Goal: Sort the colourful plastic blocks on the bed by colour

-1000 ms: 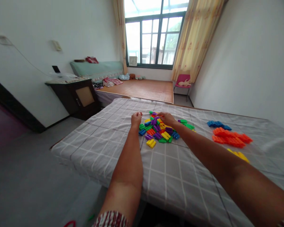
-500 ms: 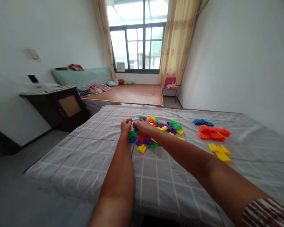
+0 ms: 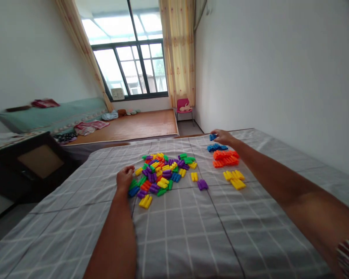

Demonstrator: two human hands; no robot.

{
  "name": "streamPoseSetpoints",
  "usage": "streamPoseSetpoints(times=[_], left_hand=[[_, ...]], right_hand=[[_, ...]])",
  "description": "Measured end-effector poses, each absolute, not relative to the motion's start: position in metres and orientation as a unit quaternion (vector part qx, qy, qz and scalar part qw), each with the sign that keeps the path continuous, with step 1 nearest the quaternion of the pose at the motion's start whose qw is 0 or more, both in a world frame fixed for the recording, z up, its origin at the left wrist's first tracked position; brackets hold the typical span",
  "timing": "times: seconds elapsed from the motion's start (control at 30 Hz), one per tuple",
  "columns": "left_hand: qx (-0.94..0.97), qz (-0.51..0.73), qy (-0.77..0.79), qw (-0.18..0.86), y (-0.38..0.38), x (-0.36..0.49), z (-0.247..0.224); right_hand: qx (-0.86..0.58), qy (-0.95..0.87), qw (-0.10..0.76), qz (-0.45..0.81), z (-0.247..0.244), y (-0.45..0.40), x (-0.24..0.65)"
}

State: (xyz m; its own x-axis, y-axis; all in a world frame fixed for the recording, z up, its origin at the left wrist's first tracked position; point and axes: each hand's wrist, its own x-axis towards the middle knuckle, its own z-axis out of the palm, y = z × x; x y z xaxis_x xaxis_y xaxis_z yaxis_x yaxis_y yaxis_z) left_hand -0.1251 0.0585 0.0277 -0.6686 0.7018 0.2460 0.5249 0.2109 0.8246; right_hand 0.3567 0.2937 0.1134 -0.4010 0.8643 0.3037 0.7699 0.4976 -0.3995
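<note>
My right hand [image 3: 223,137] is stretched out to the far right side of the cloth. Its fingers pinch a small blue plastic building block [image 3: 212,137], just behind a row of blue blocks [image 3: 217,147]. At the left edge of a mixed heap of coloured blocks [image 3: 163,173] is my left hand [image 3: 125,178], fingers curled together; whatever they may hold is hidden. A yellow block [image 3: 139,171] lies beside its fingertips. Nearer than the blue row are orange blocks [image 3: 226,158] and yellow blocks [image 3: 234,178], each colour grouped by itself.
A grey checked cloth [image 3: 174,228] covers the surface under the blocks. A purple block [image 3: 203,185] and a yellow one [image 3: 194,176] lie between the heap and the groups. Beyond are a bed [image 3: 145,124], a pink chair [image 3: 184,105] and a dark cabinet [image 3: 26,162].
My right hand has gone from the heap to the far right and now holds a blue block. My left hand stays by the heap's left edge. The view has turned right and tilted.
</note>
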Motion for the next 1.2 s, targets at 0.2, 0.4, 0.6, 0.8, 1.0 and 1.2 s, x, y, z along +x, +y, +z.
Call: streamPoseSetpoints(times=[0.2, 0.4, 0.6, 0.8, 1.0, 1.2], left_hand=[[0.427, 0.427, 0.796, 0.052, 0.057, -0.127, 0.027], [0.432, 0.424, 0.793, 0.058, 0.056, -0.136, 0.018], [0.434, 0.423, 0.793, 0.057, 0.055, -0.136, 0.020], [0.427, 0.421, 0.798, 0.064, 0.056, -0.133, 0.022], [0.431, 0.417, 0.797, 0.064, 0.056, -0.132, 0.024], [0.428, 0.425, 0.794, 0.074, 0.056, -0.135, 0.024]], right_hand=[[-0.541, -0.824, 0.159, 0.054, 0.099, 0.340, 0.424], [-0.493, -0.853, 0.112, 0.131, 0.079, 0.356, 0.399], [-0.494, -0.852, 0.065, 0.162, 0.072, 0.362, 0.395], [-0.490, -0.851, 0.070, 0.176, 0.078, 0.367, 0.402], [-0.496, -0.840, 0.063, 0.212, 0.078, 0.363, 0.397], [-0.500, -0.853, 0.052, 0.141, 0.080, 0.363, 0.392]])
